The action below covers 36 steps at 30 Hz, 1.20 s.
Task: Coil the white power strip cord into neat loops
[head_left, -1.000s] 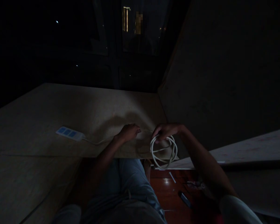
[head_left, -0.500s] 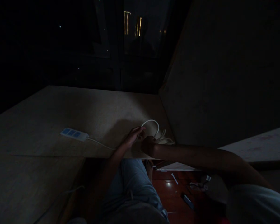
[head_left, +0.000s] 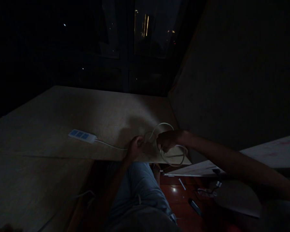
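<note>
A white power strip [head_left: 82, 136] with blue socket panels lies on the pale tabletop [head_left: 99, 109], left of my hands. Its white cord [head_left: 111, 146] runs right along the surface to my left hand [head_left: 136, 146], whose fingers are curled around it near the front edge. Farther right, my right hand [head_left: 168, 140] grips loose loops of the same cord. One loop [head_left: 163, 123] arches above the knuckles, and another [head_left: 174, 165] droops below at the table's edge. Dim light hides exactly how the fingers sit on the cord.
A dark wall [head_left: 232, 80] rises at the right and a night window [head_left: 149, 35] behind the table. Below, my legs in jeans [head_left: 142, 183] are under the front edge. On the red floor [head_left: 169, 196] lie a dark elongated object [head_left: 194, 207] and a white strip [head_left: 182, 184].
My right hand has moved right and up with the cord, drawing its loops away from my left hand. The left hand stays low near the edge. The view has shifted slightly.
</note>
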Motion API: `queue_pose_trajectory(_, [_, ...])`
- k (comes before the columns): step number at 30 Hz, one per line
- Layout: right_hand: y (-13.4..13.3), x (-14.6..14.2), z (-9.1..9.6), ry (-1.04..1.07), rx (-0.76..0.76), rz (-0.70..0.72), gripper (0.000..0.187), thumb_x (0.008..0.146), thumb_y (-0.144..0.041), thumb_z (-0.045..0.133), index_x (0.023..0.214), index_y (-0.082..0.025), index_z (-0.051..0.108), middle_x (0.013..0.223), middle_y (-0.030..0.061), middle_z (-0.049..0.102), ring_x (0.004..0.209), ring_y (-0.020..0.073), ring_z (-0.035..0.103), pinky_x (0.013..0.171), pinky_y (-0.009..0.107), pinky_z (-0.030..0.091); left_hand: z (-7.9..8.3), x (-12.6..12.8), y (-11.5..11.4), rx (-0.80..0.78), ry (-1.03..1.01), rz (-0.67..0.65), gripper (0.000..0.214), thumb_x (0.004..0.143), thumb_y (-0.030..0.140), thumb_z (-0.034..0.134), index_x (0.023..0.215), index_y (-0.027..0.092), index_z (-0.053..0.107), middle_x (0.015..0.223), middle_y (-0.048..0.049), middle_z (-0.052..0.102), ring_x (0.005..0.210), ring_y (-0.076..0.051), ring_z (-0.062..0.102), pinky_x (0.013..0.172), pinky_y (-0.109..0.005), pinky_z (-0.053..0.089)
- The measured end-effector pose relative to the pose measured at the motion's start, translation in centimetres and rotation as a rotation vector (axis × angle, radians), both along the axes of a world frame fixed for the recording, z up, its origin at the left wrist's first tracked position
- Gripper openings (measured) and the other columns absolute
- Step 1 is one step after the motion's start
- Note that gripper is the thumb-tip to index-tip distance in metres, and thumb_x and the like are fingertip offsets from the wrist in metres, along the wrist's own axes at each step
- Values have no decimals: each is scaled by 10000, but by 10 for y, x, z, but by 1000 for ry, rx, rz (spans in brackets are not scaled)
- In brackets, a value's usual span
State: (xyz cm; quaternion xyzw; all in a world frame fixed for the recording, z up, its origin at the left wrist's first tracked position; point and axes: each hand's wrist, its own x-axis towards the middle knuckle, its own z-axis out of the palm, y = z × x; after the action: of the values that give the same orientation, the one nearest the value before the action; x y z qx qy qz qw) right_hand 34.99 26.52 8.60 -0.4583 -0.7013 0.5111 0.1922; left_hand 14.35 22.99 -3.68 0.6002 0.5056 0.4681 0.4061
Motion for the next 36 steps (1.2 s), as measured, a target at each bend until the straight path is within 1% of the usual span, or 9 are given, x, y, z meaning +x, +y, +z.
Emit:
queue_pose_trajectory(1, [3,1,20,-135,-107,290,231,402,-46,797,576,-160,696,487,-62,588,418,85,479,464,204,364,-4,-2,-5,39,43,12,284,796,299,644,1040,154,650,1042,-113,688,983,-220,651,912,-373,504])
queue_pose_trajectory(3, [9,3,55,-253,-242,519,227,559,-127,758,785,-114,774,560,-31,633,429,84,482,439,191,335,-12,-5,-13,83,106,44,310,814,301,631,1090,158,642,1097,-122,674,1040,-231,636,950,-399,492])
queue_pose_trajectory(6, [13,10,76,-83,-275,270,294,655,-242,757,902,-82,762,590,-15,630,434,71,467,419,174,314,-22,-10,-22,75,132,77,328,812,264,618,1122,157,627,1132,-132,659,1071,-235,628,967,-411,485])
queue_pose_trajectory(12, [4,25,18,501,-331,-521,218,645,-188,779,822,-107,681,525,-52,529,423,79,466,434,198,404,-37,-15,-37,-28,154,114,292,776,217,619,1060,159,650,1054,-114,684,998,-231,640,937,-402,486])
queue_pose_trajectory(16, [-15,25,-30,746,-468,-830,165,655,-131,756,743,-135,617,498,-69,482,400,47,417,418,169,359,-45,-15,-46,-85,71,146,252,760,216,619,1003,165,660,1024,-106,689,984,-233,636,917,-397,491])
queue_pose_trajectory(21, [-44,26,-71,778,-511,-994,269,660,-163,780,649,-170,511,483,-63,475,407,68,452,429,196,385,-55,-12,-62,-120,-187,297,207,755,249,604,937,168,658,996,-100,677,956,-225,632,871,-357,493])
queue_pose_trajectory(27, [-62,22,-86,840,-545,-1111,349,652,-217,778,621,-199,431,501,-51,478,449,99,498,470,233,458,-64,8,-82,-388,-527,295,321,654,258,742,936,164,621,942,-78,664,929,-213,637,907,-356,474])
queue_pose_trajectory(31, [-68,11,-83,910,-384,-1058,264,690,-293,766,719,-206,518,574,-31,524,518,121,531,477,236,467,-49,26,-88,-467,-606,316,419,603,197,795,980,177,614,1060,-74,645,1005,-206,618,899,-311,470])
queue_pose_trajectory(36, [-74,-16,-76,991,-243,-965,247,702,-307,762,831,-209,574,601,-44,508,534,104,520,477,205,450,-21,34,-76,-683,-746,206,271,679,304,781,832,166,605,903,-50,651,901,-187,634,772,-275,504])
